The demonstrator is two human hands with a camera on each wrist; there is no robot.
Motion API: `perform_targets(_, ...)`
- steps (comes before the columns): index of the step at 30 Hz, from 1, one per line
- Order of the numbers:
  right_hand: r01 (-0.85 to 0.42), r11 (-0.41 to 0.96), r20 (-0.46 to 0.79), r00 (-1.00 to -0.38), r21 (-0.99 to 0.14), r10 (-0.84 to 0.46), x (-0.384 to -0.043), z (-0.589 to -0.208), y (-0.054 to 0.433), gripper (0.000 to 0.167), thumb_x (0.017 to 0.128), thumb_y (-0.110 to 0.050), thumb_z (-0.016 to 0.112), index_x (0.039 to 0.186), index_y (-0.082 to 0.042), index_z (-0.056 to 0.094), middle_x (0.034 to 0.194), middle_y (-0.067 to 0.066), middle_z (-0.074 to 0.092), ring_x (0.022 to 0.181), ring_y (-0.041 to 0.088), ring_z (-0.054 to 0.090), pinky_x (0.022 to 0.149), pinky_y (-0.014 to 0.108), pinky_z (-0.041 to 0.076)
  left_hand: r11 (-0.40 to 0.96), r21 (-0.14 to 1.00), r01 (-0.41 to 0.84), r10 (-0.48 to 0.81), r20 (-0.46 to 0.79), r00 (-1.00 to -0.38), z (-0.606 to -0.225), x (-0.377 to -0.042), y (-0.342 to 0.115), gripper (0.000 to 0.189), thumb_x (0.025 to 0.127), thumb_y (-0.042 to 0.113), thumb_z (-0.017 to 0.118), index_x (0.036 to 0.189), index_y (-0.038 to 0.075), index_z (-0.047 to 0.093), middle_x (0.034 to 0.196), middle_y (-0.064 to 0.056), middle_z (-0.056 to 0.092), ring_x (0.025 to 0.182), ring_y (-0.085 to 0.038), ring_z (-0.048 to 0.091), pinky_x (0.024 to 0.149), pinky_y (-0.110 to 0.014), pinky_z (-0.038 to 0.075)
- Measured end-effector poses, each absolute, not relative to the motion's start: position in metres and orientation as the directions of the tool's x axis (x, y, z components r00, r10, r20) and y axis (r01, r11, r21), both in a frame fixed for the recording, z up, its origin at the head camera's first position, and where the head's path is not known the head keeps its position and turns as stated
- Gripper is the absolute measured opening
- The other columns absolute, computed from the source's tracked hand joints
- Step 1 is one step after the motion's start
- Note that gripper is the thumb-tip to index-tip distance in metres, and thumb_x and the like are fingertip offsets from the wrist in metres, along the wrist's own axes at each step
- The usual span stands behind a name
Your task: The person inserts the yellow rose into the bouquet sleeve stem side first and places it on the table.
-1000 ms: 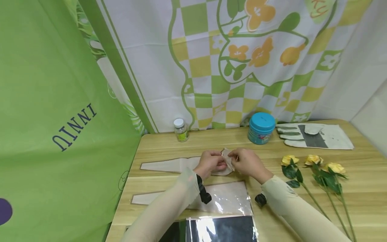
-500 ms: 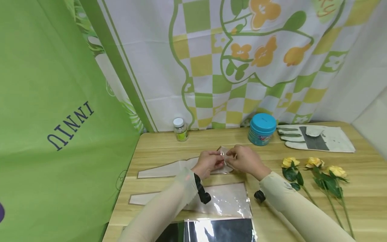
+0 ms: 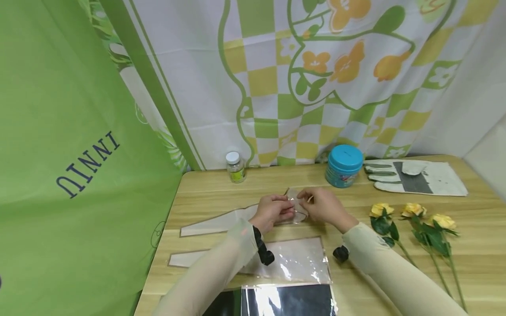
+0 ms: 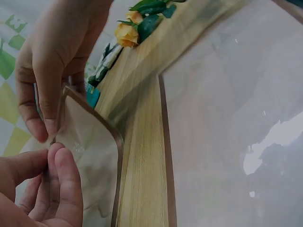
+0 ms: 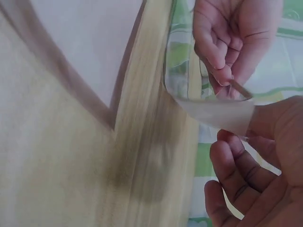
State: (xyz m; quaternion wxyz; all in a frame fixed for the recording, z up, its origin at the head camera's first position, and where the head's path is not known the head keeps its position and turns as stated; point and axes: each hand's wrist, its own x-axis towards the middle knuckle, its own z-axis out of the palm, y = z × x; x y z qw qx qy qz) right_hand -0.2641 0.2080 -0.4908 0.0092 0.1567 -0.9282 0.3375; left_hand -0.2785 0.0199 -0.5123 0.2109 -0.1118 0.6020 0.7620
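A tapered white flower sleeve [image 3: 221,222] with a brown border is lifted at its wide right end, its narrow end pointing left. My left hand [image 3: 271,211] pinches that wide end between thumb and fingers, plainly seen in the left wrist view, where the sleeve [image 4: 92,151] rises beside the fingertips. Close by, my right hand [image 3: 322,207] pinches the sleeve's edge. In the right wrist view, a strip of the sleeve [image 5: 218,113] bends between the right hand [image 5: 265,161] and the left hand [image 5: 232,42].
A second flower sleeve [image 3: 296,259] lies nearer me, with shiny dark packets [image 3: 292,300] at the front edge. Several yellow roses [image 3: 413,210] lie on the right. Behind are a small jar [image 3: 236,169], a blue tub [image 3: 344,166] and a work glove [image 3: 415,176].
The sleeve's wide end has bent and parted more between my hands, its brown edge now showing as a curve. The narrow end has shifted slightly toward me. Both hands keep close together.
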Motion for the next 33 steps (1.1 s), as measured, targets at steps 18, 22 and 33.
perform_targets(18,-0.165,0.671,0.068,-0.983,-0.723,-0.168,-0.207,-0.461,0.250,0.030,0.103,-0.034,0.064,0.110,-0.006,0.073,0.099,0.004,0.071,0.084,0.019,0.065,0.071,0.038,0.058,-0.161,0.868,-0.470,0.226,-0.432,-0.873,-0.516,-0.281,0.032,0.017,0.090,-0.004,0.074,0.107,-0.005,0.073,0.084,-0.015,0.072,0.073,-0.018,0.071,0.076,-0.033,0.064)
perform_targets(22,-0.125,0.736,0.075,-0.992,-0.665,-0.101,-0.170,-0.437,0.300,0.034,0.104,-0.036,0.061,0.114,-0.006,0.073,0.101,0.005,0.072,0.085,0.020,0.065,0.069,0.037,0.057,-0.173,0.864,-0.473,0.224,-0.433,-0.873,-0.512,-0.284,0.030,0.022,0.091,-0.005,0.073,0.112,-0.005,0.071,0.087,-0.015,0.072,0.075,-0.018,0.070,0.077,-0.034,0.064)
perform_targets(33,0.014,0.891,-0.161,-0.985,-0.453,-0.066,-0.105,-0.464,0.398,0.030,0.096,-0.020,0.071,0.107,0.009,0.072,0.091,0.011,0.073,0.081,0.031,0.069,0.070,0.054,0.060,-0.175,0.867,-0.467,0.212,-0.430,-0.877,-0.518,-0.282,0.043,0.021,0.089,-0.007,0.075,0.109,-0.005,0.072,0.086,-0.016,0.072,0.071,-0.019,0.070,0.071,-0.032,0.064)
